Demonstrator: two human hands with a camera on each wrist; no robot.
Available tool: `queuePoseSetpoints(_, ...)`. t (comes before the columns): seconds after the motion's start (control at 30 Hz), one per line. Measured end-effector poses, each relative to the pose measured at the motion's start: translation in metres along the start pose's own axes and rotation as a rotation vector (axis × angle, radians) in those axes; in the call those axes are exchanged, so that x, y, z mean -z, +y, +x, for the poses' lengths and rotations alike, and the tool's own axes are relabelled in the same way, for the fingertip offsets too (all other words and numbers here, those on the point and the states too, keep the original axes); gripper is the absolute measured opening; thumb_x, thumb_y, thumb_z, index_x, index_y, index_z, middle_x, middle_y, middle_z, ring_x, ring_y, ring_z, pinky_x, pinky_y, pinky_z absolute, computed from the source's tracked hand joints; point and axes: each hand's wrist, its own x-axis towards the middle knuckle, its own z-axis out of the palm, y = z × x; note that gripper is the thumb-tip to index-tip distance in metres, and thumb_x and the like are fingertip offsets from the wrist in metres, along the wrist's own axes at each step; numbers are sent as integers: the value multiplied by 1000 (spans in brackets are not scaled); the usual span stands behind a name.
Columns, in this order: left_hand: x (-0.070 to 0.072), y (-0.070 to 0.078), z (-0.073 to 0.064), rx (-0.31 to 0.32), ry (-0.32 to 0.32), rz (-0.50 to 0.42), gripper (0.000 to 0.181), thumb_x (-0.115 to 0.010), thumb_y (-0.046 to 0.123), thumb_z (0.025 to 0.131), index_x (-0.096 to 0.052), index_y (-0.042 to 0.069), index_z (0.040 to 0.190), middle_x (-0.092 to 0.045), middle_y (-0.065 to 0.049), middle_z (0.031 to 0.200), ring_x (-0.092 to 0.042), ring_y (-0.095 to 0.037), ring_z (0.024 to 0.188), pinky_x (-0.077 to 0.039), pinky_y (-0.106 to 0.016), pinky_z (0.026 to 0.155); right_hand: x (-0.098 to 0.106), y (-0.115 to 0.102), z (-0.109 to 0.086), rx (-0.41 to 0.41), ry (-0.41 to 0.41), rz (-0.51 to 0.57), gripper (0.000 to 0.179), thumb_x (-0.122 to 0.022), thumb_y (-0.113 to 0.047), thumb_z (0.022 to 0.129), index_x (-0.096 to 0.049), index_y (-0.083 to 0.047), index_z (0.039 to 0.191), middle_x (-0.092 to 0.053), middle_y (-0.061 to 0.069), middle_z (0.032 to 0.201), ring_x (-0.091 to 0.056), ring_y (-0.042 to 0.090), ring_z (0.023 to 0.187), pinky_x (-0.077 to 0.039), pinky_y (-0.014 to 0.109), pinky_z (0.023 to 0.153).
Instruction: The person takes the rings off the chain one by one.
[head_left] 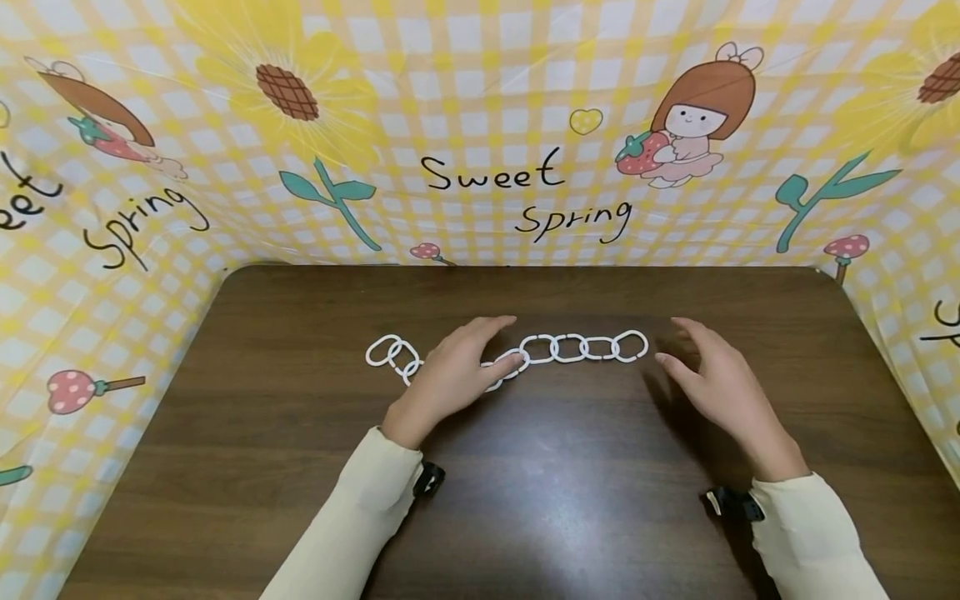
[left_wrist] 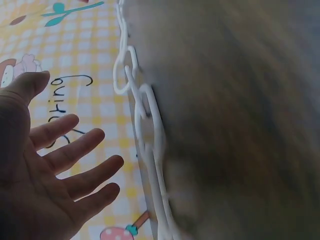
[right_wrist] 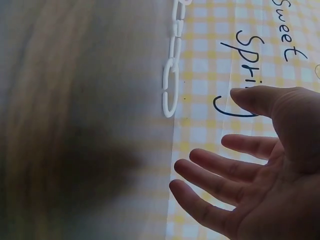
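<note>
A white plastic chain of several linked oval links lies in a wavy line across the brown table. Above its left part hovers my left hand, fingers spread, hiding some links from the head camera. The left wrist view shows this hand with nothing in its grasp and the chain beyond the fingertips. My right hand is held just right of the chain's right end link, fingers relaxed and apart. In the right wrist view the hand holds nothing, and the chain's end link lies apart from it.
The brown wooden table has rounded far corners. A yellow checked cloth with flowers, cartoon figures and writing stands behind it and along both sides. Each wrist wears a black strap at a cream sleeve.
</note>
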Motion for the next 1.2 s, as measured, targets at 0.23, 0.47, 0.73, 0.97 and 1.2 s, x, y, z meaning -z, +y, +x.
queuePoseSetpoints(0.23,-10,9,24,-16,-14,-34,57,-70,42,100,-55,23,151,-59,2,150,-55,-22,141,-47,-51,113,-3,-1,12,-32,-28,105,57,-68,-21,103,-47,2,150,-62,31,134,-64,49,120,-51,63,95)
queuePoseSetpoints(0.47,-21,15,47,-24,-51,-119,54,-75,33,97,-59,20,147,-62,-1,146,-57,-23,138,-47,-47,113,-4,-2,24,-54,-63,160,53,-69,-17,102,-51,3,147,-64,28,132,-67,45,118,-52,52,92)
queuePoseSetpoints(0.73,-30,28,68,-25,-123,-209,49,-75,25,98,-62,14,143,-66,-6,139,-61,-25,130,-49,-44,109,-6,3,39,-69,-100,218,50,-70,-12,100,-53,6,143,-65,28,131,-66,42,116,-47,19,80)
queuePoseSetpoints(0.97,-37,33,84,-7,-191,-292,46,-73,19,98,-62,12,142,-68,-7,135,-63,-24,124,-51,-40,106,-6,8,46,-112,-155,276,50,-66,-9,100,-51,4,146,-63,27,134,-65,24,108,-52,22,76)
queuePoseSetpoints(1.2,-46,38,96,17,-228,-290,41,-72,13,99,-65,11,139,-69,-7,129,-64,-23,121,-52,-34,105,-8,12,53,-121,-184,360,51,-65,-4,98,-50,7,145,-61,30,134,-60,1,89,-54,24,74)
